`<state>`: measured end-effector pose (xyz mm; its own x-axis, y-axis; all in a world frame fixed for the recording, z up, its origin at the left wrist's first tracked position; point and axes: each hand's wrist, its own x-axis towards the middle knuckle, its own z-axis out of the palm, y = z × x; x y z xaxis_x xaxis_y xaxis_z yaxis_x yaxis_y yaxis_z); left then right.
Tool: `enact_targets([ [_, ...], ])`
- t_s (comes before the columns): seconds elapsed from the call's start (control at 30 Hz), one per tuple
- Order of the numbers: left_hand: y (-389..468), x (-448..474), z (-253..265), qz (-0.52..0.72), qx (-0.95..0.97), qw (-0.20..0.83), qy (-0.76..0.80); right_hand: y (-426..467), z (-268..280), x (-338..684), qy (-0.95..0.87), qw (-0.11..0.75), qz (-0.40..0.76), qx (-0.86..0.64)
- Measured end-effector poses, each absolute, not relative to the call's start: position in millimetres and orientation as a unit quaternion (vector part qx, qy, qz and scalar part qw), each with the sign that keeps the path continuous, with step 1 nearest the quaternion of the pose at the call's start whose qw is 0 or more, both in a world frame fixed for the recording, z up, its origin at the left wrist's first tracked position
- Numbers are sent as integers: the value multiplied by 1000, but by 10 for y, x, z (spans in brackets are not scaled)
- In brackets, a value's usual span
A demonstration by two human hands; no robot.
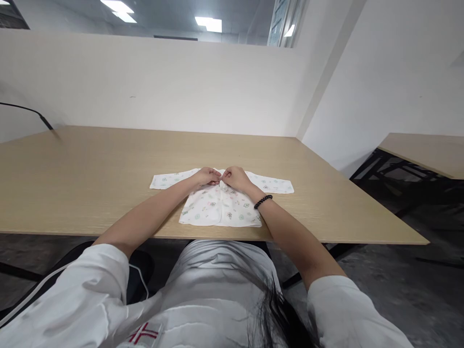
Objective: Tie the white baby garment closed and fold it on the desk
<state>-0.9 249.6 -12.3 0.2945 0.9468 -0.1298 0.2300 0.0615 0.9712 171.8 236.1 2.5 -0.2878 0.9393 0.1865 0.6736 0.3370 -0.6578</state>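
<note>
A small white long-sleeved baby shirt [205, 208] with a colourful printed pattern lies flat, its sleeves spread to both sides and its hem toward me. My left hand [207, 177] and my right hand [235, 178] meet at the upper middle of its front seam. Fingers of both hands are pinched on the fabric there, almost touching each other. A black bead bracelet circles my right wrist. The collar is mostly hidden behind my hands, and I cannot make out any fastener between the fingertips.
The shirt rests near the front edge of a light wooden table [108, 154]. A white wall with a window stands behind it. At the left back is a thin black bent rod [45, 121]. Another table [427, 150] stands to the right. A white cable hangs by my left side.
</note>
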Motion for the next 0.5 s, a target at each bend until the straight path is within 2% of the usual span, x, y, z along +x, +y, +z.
enact_targets([
  [0.27,2469,-2,-102,340,597,525,503,2362,7,1731,-734,268,319,-536],
  [0.5,2548,-47,-149,318,613,519,503,2391,56,1740,-715,272,345,-544],
])
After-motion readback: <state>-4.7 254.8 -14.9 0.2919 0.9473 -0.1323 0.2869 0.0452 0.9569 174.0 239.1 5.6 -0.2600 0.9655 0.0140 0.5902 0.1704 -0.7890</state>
